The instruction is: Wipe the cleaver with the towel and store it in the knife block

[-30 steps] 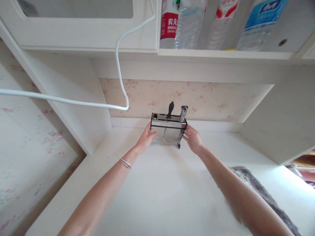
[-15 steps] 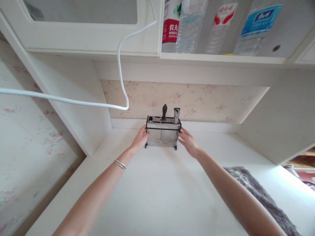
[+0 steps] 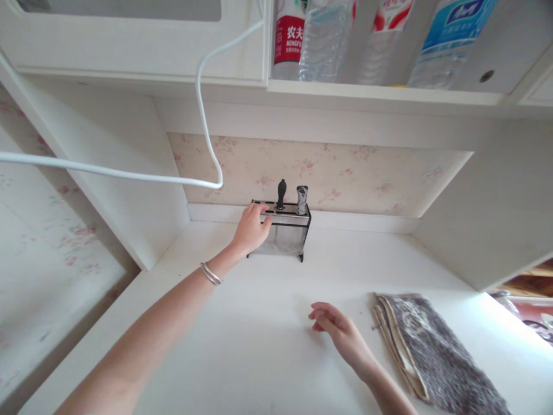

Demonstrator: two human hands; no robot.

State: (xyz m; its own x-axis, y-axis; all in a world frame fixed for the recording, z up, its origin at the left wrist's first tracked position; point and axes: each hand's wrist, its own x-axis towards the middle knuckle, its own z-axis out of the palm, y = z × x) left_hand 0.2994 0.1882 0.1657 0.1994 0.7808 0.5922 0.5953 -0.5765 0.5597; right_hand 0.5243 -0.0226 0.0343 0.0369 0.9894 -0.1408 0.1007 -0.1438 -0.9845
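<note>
My left hand [image 3: 253,229] gripped the knife block [image 3: 280,233] top; my right hand [image 3: 334,325] hovered open beside the cloth [image 3: 432,346]. One-handed, it risked tipping.

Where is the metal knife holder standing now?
The knife holder stands at the back of the white counter, against the floral wall, with the left hand resting on its left end.
</note>
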